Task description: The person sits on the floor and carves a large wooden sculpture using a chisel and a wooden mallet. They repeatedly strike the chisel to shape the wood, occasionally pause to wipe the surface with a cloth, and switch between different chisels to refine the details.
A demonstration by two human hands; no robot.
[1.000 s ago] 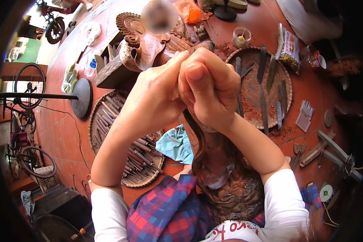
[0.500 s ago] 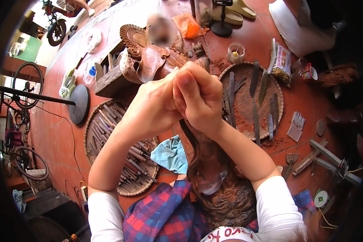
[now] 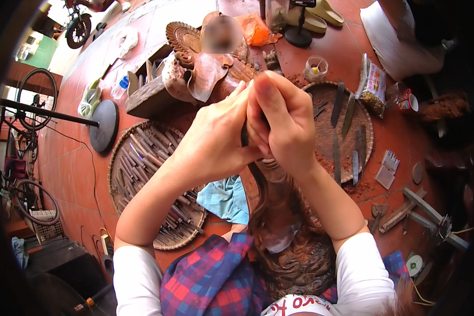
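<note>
A long carved wooden figure (image 3: 295,263) stretches away from my lap, its far end resting by a wooden block. Both my hands are together above its middle. My right hand (image 3: 289,126) is closed in a fist, thumb uppermost. My left hand (image 3: 213,134) is closed beside it, fingers pressed up against the right hand. A dark, narrow strip (image 3: 244,135) shows between the hands; my fingers cover most of it, so its kind cannot be told. The hands also hide the figure's surface beneath them.
On the left, a round woven tray (image 3: 116,197) holds many wooden-handled carving tools. Another woven tray (image 3: 371,131) on the right carries flat files and reddish dust. A wooden block (image 3: 150,97), a black stand base (image 3: 104,126) and a light-blue cloth (image 3: 224,200) lie around the figure.
Both hands have shifted slightly right, and the right fist has turned a little. A dark strip now shows between them. The whole view has also shifted slightly.
</note>
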